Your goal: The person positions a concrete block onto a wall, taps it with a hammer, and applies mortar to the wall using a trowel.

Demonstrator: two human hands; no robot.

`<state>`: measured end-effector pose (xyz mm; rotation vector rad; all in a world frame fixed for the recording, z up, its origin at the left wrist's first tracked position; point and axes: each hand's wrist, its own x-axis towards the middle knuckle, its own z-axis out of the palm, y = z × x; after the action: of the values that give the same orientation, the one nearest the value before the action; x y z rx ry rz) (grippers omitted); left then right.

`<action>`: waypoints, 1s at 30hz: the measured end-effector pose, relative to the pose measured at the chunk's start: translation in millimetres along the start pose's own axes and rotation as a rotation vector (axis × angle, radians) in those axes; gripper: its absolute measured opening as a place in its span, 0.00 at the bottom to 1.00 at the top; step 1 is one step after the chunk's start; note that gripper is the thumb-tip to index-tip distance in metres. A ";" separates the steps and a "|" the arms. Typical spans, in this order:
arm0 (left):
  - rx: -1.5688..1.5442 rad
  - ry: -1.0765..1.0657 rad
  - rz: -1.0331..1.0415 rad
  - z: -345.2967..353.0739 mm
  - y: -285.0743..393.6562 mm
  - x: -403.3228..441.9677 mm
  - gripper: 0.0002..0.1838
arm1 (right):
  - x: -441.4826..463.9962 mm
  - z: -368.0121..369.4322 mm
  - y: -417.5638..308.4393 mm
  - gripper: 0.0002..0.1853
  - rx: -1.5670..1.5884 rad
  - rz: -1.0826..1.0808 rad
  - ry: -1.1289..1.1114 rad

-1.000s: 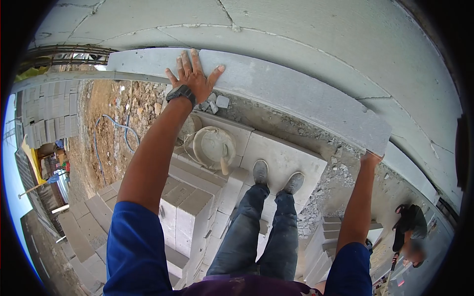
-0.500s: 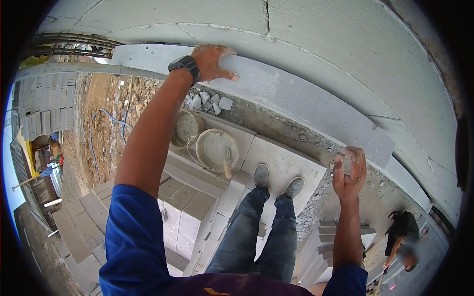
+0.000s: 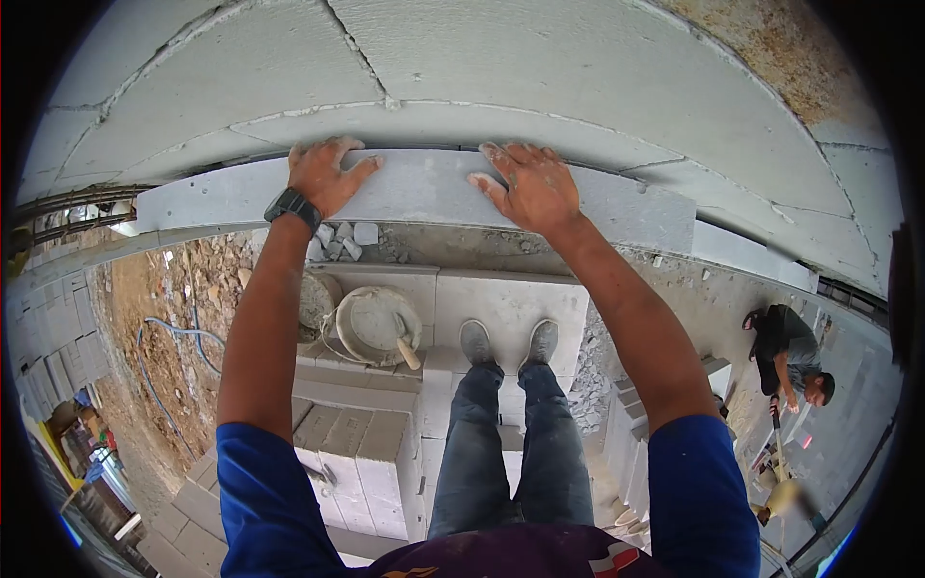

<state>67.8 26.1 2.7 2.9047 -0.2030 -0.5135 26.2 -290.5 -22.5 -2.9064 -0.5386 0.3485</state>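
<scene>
A long, light-grey aerated concrete block [image 3: 424,188] lies along the wall ledge in front of me, close against the block wall [image 3: 540,63]. My left hand [image 3: 326,178], with a dark watch at the wrist, grips its left half, fingers hooked over the far edge and thumb on the top face. Right of it, my right hand [image 3: 533,188] holds the same block in a like way, thumb apart from the fingers. The fingertips at the far edge are partly hidden. Pale dust coats both hands.
Below stand a mortar bucket [image 3: 344,328] with a trowel [image 3: 409,354] in it and a second bucket [image 3: 313,301]. Rubble [image 3: 337,241] lies under the ledge. Stacked blocks [image 3: 352,462] are lower left. Another person [image 3: 795,352] crouches at right.
My right hand, earlier raised near the block's right end, has moved left onto its top. My left hand stays on the block. The view has turned and shifted.
</scene>
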 end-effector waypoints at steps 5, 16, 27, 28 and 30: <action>0.098 0.356 0.180 33.3 -0.6 5.3 0.31 | -1.3 -5.3 0.1 0.34 0.052 -0.005 0.026; 0.119 0.427 0.247 35.7 4.0 4.2 0.26 | -2.7 4.7 5.0 0.33 0.210 -0.005 0.127; 0.153 0.439 0.252 43.7 -5.1 5.5 0.27 | -3.6 1.2 6.3 0.34 0.275 0.022 0.061; 0.151 0.447 0.251 44.3 -6.4 6.5 0.28 | -2.7 1.1 6.4 0.34 0.277 0.023 0.065; 0.147 0.455 0.254 45.5 -6.1 6.2 0.28 | -4.6 2.2 6.2 0.34 0.283 0.032 0.067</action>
<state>58.2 23.8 -42.6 2.9741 -0.5477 0.2117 23.5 -297.7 -25.0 -2.6450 -0.3970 0.3026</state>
